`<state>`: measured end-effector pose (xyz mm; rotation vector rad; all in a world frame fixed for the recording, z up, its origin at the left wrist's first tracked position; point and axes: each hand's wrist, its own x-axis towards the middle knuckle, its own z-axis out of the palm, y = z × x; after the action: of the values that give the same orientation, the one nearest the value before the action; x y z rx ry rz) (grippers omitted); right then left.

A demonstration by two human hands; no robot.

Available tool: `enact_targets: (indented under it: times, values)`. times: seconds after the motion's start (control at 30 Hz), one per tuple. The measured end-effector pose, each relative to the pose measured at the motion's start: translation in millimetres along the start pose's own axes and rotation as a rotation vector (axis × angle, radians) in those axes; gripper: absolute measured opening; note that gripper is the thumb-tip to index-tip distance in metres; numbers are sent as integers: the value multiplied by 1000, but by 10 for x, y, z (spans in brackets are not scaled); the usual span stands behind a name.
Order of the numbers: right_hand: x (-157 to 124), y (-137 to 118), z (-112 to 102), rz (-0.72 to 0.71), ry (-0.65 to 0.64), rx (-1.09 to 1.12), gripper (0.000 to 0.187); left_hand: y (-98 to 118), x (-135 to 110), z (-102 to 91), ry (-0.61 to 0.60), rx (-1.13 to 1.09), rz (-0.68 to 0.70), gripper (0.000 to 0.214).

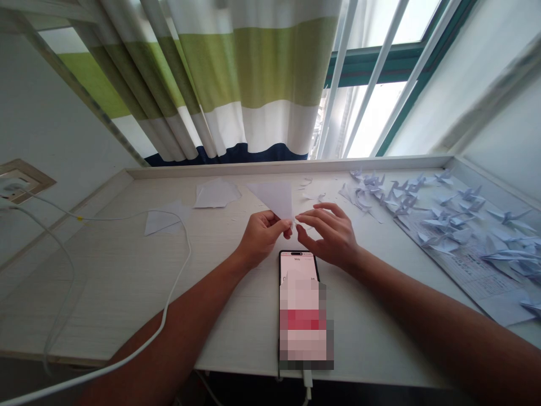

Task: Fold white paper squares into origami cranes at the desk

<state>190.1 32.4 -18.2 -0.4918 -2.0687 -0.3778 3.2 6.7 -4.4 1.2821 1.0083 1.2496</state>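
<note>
A white paper folded into a triangle (274, 197) lies on the pale desk (105, 270), its tip pointing toward me. My left hand (262, 234) pinches that near tip between thumb and fingers. My right hand (332, 231) hovers just right of the tip, fingers spread and slightly curled, holding nothing. A smartphone (302, 307) with a lit screen lies flat on the desk right below both hands.
Several folded paper cranes (443, 217) lie spread over a printed sheet at the right. Loose paper pieces (215, 193) lie at the back left. A white cable (177, 270) loops across the left side. A striped curtain (236, 79) and window stand behind the desk.
</note>
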Motion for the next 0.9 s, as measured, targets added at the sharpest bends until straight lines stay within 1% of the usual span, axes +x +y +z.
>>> enact_targets:
  times: [0.17, 0.27, 0.37, 0.47, 0.63, 0.7, 0.8, 0.9]
  values:
    - [-7, 63, -63, -96, -118, -27, 23, -29, -9, -14, -38, 5, 1, 19]
    - [-6, 81, -76, -155, -106, -41, 19, -32, -10, -17, -49, 14, -4, 19]
    - [-9, 86, -71, -192, -89, -25, 20, -30, -6, -21, -42, 23, -11, 19]
    - [-14, 88, -66, -204, -91, -20, 22, -42, -2, -28, -35, 28, -15, 19]
    - [-3, 77, -68, -221, -116, -57, 18, -82, 3, -38, -60, 6, -18, 20]
    - [3, 58, -59, -202, -118, -63, 14, -86, 2, -33, -67, -7, -18, 20]
    - [-2, 23, -21, -94, -91, -12, 12, -75, -4, -17, -60, -22, -17, 19]
    - [-23, 4, 30, 4, -31, 52, 14, -58, -10, -5, -64, -30, -17, 21]
